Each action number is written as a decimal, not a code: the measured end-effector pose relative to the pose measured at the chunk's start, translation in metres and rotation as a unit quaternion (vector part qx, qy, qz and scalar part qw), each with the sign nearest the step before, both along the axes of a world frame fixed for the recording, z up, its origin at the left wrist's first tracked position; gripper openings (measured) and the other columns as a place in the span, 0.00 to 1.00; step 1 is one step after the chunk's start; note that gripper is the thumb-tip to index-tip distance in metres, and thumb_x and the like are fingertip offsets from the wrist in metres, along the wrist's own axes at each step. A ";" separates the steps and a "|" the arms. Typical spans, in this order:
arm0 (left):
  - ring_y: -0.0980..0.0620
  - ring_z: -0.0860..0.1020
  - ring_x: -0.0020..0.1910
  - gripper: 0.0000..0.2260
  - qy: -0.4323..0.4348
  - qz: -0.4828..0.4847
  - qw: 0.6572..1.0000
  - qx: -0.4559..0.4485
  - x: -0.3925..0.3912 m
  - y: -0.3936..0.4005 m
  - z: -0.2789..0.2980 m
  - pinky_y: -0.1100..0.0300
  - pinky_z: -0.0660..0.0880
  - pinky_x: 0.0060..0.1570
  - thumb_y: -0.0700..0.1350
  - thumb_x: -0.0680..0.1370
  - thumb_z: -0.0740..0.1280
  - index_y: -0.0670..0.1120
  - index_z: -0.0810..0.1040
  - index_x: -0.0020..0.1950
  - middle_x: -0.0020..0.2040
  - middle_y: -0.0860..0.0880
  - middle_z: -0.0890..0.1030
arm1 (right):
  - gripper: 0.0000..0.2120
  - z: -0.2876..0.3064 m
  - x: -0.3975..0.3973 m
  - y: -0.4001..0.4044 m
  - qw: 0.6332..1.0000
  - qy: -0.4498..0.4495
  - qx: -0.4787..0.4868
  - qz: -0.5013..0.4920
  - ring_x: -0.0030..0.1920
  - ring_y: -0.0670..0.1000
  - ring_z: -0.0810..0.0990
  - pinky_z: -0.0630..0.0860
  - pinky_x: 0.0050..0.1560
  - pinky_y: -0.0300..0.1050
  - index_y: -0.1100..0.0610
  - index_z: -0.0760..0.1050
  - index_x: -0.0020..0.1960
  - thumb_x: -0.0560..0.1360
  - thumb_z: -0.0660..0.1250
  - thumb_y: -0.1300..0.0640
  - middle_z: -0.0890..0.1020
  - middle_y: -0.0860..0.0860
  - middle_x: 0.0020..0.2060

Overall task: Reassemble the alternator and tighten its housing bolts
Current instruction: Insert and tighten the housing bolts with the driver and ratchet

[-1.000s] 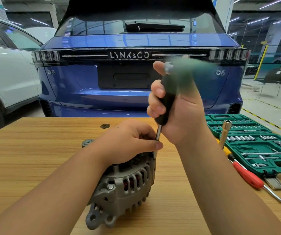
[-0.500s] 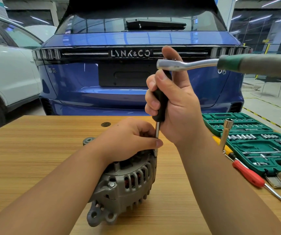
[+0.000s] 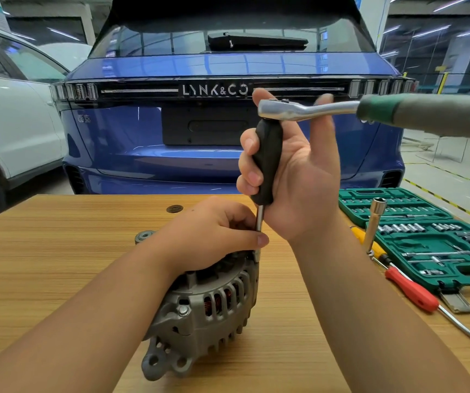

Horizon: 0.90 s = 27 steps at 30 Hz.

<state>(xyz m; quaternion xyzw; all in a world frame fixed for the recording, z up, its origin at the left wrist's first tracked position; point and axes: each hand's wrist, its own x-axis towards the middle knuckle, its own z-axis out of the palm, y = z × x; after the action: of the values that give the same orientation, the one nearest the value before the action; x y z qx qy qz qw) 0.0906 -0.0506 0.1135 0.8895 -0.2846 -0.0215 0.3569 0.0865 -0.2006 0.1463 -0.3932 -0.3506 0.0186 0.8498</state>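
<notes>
The alternator lay on its side on the wooden table, near the front edge and about centre, its mounting lugs toward 6 o'clock and its pulley toward 10 o'clock. Copper windings showed through the housing slots.

The left hand rested on top of the housing, fingers curled, thumb and fingertips pinching the lower shaft of the extension driver just above the housing rim. The driver stood nearly upright, its tip on the rim at the alternator's 1 o'clock; the bolt itself was hidden by the fingers.

The right hand wrapped its grip round the driver's black handle, fingers closed on it, thumb raised behind. A ratchet sat on the handle's top, its green and grey handle pointing toward 3 o'clock and slightly blurred.

At 3 o'clock of the alternator, well apart, lay a red-handled screwdriver, a yellow-handled tool, a socket bar leaning upward, and an open green socket case. A blue car stood beyond the table at 12 o'clock, a white car at 10 o'clock.
</notes>
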 end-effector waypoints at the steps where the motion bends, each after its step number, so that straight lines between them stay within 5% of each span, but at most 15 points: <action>1: 0.65 0.81 0.42 0.03 -0.002 0.001 1.000 0.003 0.000 0.000 0.000 0.62 0.73 0.41 0.60 0.76 0.71 0.67 0.79 0.48 0.42 0.64 0.83 | 0.27 0.002 -0.001 0.001 1.000 0.011 -0.003 -0.029 0.27 0.48 0.68 0.61 0.30 0.42 0.53 0.74 0.61 0.72 0.62 0.35 0.74 0.50 0.34; 5: 0.65 0.80 0.43 0.03 -0.013 0.004 1.000 0.016 0.000 0.000 -0.001 0.61 0.74 0.41 0.62 0.76 0.71 0.68 0.79 0.49 0.43 0.64 0.82 | 0.20 0.006 -0.004 0.002 0.981 0.026 -0.060 -0.183 0.23 0.47 0.63 0.59 0.27 0.43 0.62 0.74 0.55 0.75 0.69 0.45 0.69 0.47 0.27; 7: 0.66 0.80 0.42 0.03 -0.013 0.005 1.000 0.013 0.000 0.000 -0.002 0.63 0.73 0.39 0.62 0.76 0.71 0.68 0.79 0.47 0.42 0.64 0.82 | 0.26 0.008 -0.005 0.000 0.983 0.040 -0.070 -0.167 0.24 0.46 0.64 0.60 0.29 0.43 0.69 0.73 0.59 0.74 0.70 0.48 0.70 0.46 0.27; 10: 0.65 0.80 0.41 0.03 -0.018 0.009 1.000 0.008 0.001 0.001 -0.001 0.62 0.72 0.38 0.63 0.75 0.71 0.68 0.79 0.46 0.42 0.64 0.82 | 0.19 0.007 -0.006 -0.002 0.997 0.049 -0.024 -0.057 0.28 0.46 0.67 0.59 0.34 0.42 0.56 0.75 0.63 0.73 0.70 0.52 0.73 0.46 0.32; 15: 0.65 0.80 0.42 0.03 -0.021 0.011 1.000 0.010 0.001 0.000 -0.001 0.61 0.73 0.39 0.62 0.75 0.70 0.68 0.79 0.48 0.43 0.64 0.82 | 0.14 0.000 -0.007 0.005 0.990 -0.038 -0.006 -0.137 0.30 0.47 0.67 0.62 0.32 0.42 0.46 0.71 0.63 0.81 0.62 0.60 0.73 0.50 0.36; 21: 0.65 0.81 0.42 0.02 -0.002 0.003 1.000 0.003 0.000 0.001 0.000 0.62 0.73 0.41 0.60 0.75 0.71 0.66 0.80 0.47 0.43 0.63 0.83 | 0.15 -0.002 -0.005 0.008 0.992 -0.077 -0.020 -0.095 0.29 0.48 0.66 0.59 0.29 0.44 0.46 0.73 0.64 0.80 0.59 0.59 0.73 0.52 0.36; 27: 0.64 0.81 0.41 0.02 -0.005 0.003 1.000 -0.002 0.000 0.000 -0.001 0.62 0.72 0.39 0.61 0.74 0.71 0.67 0.80 0.45 0.41 0.62 0.83 | 0.27 -0.007 0.002 -0.003 0.998 -0.053 0.021 0.009 0.30 0.50 0.67 0.57 0.34 0.47 0.52 0.71 0.68 0.74 0.53 0.41 0.76 0.53 0.38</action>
<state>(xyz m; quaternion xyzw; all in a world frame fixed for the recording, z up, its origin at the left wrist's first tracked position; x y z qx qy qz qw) 0.0908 -0.0502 0.1129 0.8898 -0.2835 -0.0149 0.3573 0.0887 -0.2036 0.1394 -0.3727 -0.3989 -0.0018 0.8378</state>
